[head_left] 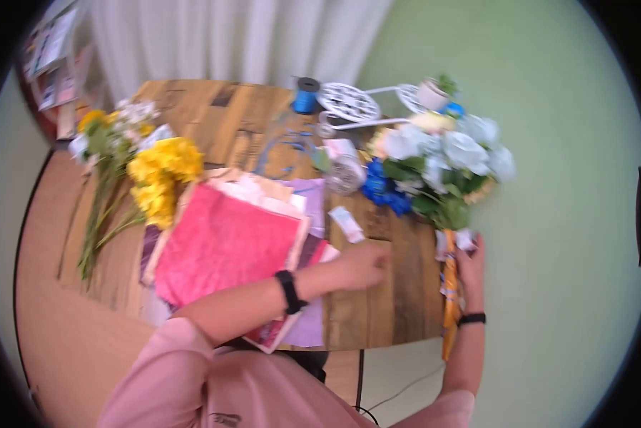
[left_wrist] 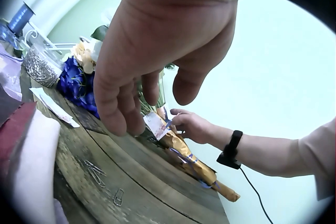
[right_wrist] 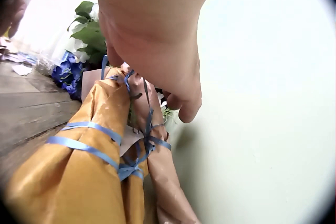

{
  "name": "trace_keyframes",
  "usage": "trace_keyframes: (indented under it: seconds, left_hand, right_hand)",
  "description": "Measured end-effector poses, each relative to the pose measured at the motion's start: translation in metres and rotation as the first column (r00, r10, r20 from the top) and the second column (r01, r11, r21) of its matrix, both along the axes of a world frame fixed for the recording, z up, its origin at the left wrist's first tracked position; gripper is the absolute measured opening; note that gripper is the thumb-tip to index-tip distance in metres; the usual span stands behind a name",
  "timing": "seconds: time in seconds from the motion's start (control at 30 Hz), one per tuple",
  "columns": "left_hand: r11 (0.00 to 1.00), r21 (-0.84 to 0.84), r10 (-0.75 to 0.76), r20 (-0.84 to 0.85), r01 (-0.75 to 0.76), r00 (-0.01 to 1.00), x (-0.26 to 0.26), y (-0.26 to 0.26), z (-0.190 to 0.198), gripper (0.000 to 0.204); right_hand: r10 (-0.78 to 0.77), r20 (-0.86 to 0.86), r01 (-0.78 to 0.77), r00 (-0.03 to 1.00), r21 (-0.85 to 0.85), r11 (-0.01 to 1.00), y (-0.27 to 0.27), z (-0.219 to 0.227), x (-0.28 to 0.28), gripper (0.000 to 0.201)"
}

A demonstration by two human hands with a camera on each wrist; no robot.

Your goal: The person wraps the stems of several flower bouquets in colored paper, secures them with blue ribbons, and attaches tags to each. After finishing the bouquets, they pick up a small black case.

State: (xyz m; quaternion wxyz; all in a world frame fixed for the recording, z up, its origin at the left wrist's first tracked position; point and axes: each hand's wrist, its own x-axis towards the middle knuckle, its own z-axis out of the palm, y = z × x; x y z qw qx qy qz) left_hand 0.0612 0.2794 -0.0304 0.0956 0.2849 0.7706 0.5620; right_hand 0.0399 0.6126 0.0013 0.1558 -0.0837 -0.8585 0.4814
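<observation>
A bouquet [head_left: 441, 160] of white and blue flowers lies at the right edge of the wooden table [head_left: 399, 299]. Its stems are wrapped in golden paper [head_left: 449, 285] [left_wrist: 194, 163] [right_wrist: 94, 129] tied with thin blue ribbon [right_wrist: 84, 148]. My right hand [head_left: 470, 267] [left_wrist: 191, 126] [right_wrist: 157, 50] grips the wrap just below the flowers. My left hand [head_left: 363, 265] [left_wrist: 152, 85] hovers over the bare planks left of the bouquet, fingers hanging relaxed and holding nothing. A few paper clips [left_wrist: 94, 171] lie on the wood beneath it.
A stack of pink and purple paper sheets [head_left: 220, 250] covers the table's middle, with yellow flowers [head_left: 160, 175] to its left. Farther back stand a blue ribbon spool [head_left: 306, 94], a white wire stand [head_left: 349, 103] and a clear tub [head_left: 345, 171] [left_wrist: 42, 66]. A white strip [head_left: 347, 223] lies nearby.
</observation>
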Motion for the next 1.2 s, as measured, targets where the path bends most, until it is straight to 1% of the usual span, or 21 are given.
trace_keyframes:
  seconds: [0.03, 0.07, 0.1, 0.13, 0.2, 0.23, 0.3, 0.43, 0.5, 0.53, 0.6, 0.63, 0.7, 0.83, 0.93, 0.97, 1.0, 1.07, 1.1, 1.13, 1.2]
  left_hand:
    - [1.000, -0.001, 0.004, 0.100, -0.004, 0.995, 0.005, -0.008, 0.007, 0.036]
    - [1.000, -0.009, 0.008, 0.111, -0.007, 0.994, 0.003, -0.010, 0.002, 0.039]
    - [1.000, -0.004, 0.019, 0.146, -0.018, 0.989, 0.004, -0.014, 0.001, 0.041]
    - [1.000, 0.004, -0.007, 0.141, 0.007, 0.990, 0.005, -0.018, 0.004, 0.041]
    - [0.993, -0.119, 0.015, 0.238, 0.013, 0.971, 0.008, -0.029, 0.017, 0.043]
    - [0.988, -0.143, 0.000, 0.338, 0.052, 0.941, 0.007, -0.033, 0.024, 0.045]
    - [0.994, -0.104, 0.004, 0.331, 0.032, 0.943, 0.007, -0.037, 0.013, 0.045]
    - [0.999, -0.029, 0.041, 0.311, -0.034, 0.950, 0.002, -0.042, -0.005, 0.045]
    - [0.999, -0.028, 0.030, 0.289, -0.023, 0.957, 0.004, -0.042, -0.004, 0.045]
    - [0.999, -0.029, 0.034, 0.264, -0.027, 0.964, 0.003, -0.042, -0.001, 0.046]
    - [0.999, -0.047, 0.027, 0.258, -0.015, 0.966, 0.004, -0.042, -0.002, 0.046]
    - [0.997, -0.078, 0.035, 0.258, -0.016, 0.966, 0.005, -0.042, -0.003, 0.046]
    - [0.999, -0.048, 0.034, 0.266, -0.022, 0.963, 0.005, -0.043, -0.009, 0.046]
    - [1.000, -0.009, 0.020, 0.338, -0.018, 0.941, 0.006, -0.050, -0.002, 0.047]
    - [0.999, -0.035, 0.007, 0.419, 0.008, 0.908, 0.005, -0.054, 0.011, 0.046]
    - [0.999, -0.036, 0.017, 0.420, -0.002, 0.907, 0.007, -0.054, 0.010, 0.046]
    - [0.999, -0.039, 0.022, 0.370, -0.009, 0.929, 0.007, -0.052, 0.009, 0.046]
    - [0.999, -0.045, 0.039, 0.318, -0.026, 0.947, 0.009, -0.050, 0.004, 0.045]
    - [1.000, -0.010, 0.015, 0.288, -0.013, 0.957, 0.009, -0.050, -0.001, 0.045]
    - [1.000, 0.023, -0.007, 0.258, 0.001, 0.966, 0.009, -0.050, -0.002, 0.045]
    - [1.000, 0.018, 0.007, 0.273, -0.013, 0.962, 0.010, -0.054, 0.004, 0.045]
  right_hand:
    - [-0.010, 0.030, 0.004, 0.999, 0.182, 0.983, -0.006, 0.006, 0.000, 0.082]
    - [-0.015, 0.008, 0.013, 1.000, 0.153, 0.988, -0.010, 0.004, -0.004, 0.088]
    - [0.019, -0.091, -0.005, 0.996, 0.148, 0.989, -0.011, -0.006, -0.010, 0.076]
    - [-0.006, -0.096, 0.021, 0.995, 0.157, 0.987, -0.007, -0.012, -0.018, 0.076]
    - [0.018, -0.123, 0.010, 0.992, 0.223, 0.975, -0.002, -0.019, -0.032, 0.056]
    - [0.006, -0.127, 0.022, 0.992, 0.224, 0.974, -0.005, -0.018, -0.033, 0.056]
    - [-0.013, -0.269, 0.060, 0.963, 0.169, 0.984, -0.016, -0.003, -0.033, 0.039]
    - [-0.028, -0.398, 0.132, 0.917, 0.237, 0.963, -0.034, 0.039, -0.025, 0.036]
    - [-0.020, -0.207, 0.041, 0.978, 0.099, 0.994, -0.020, 0.045, -0.022, 0.029]
    - [-0.027, -0.210, 0.050, 0.977, 0.106, 0.993, -0.008, 0.038, -0.023, 0.029]
    - [-0.028, 0.215, 0.058, 0.976, -0.136, 0.989, 0.028, 0.002, -0.028, 0.021]
    - [-0.030, 0.207, 0.058, 0.978, -0.127, 0.990, 0.035, -0.013, -0.031, 0.021]
    - [-0.051, 0.378, 0.136, 0.924, -0.201, 0.970, 0.037, -0.036, -0.037, 0.015]
    - [0.000, 0.362, 0.134, 0.932, -0.343, 0.930, 0.030, -0.016, -0.034, 0.014]
    - [0.017, 0.271, 0.072, 0.962, -0.316, 0.946, 0.028, -0.008, -0.027, 0.017]
    - [-0.021, 0.286, 0.080, 0.958, -0.196, 0.977, 0.028, -0.007, -0.026, 0.030]
    - [-0.011, 0.285, 0.070, 0.959, -0.199, 0.978, 0.026, -0.007, -0.025, 0.030]
    - [-0.121, 0.107, 0.115, 0.987, 0.056, 0.992, 0.021, -0.008, -0.021, 0.050]
    - [-0.124, 0.121, 0.119, 0.985, 0.044, 0.992, 0.025, -0.011, -0.024, 0.068]
    - [-0.110, 0.122, 0.106, 0.986, 0.039, 0.994, 0.031, -0.013, -0.025, 0.068]
    - [-0.149, 0.067, 0.131, 0.987, 0.215, 0.968, 0.036, -0.018, -0.027, 0.075]
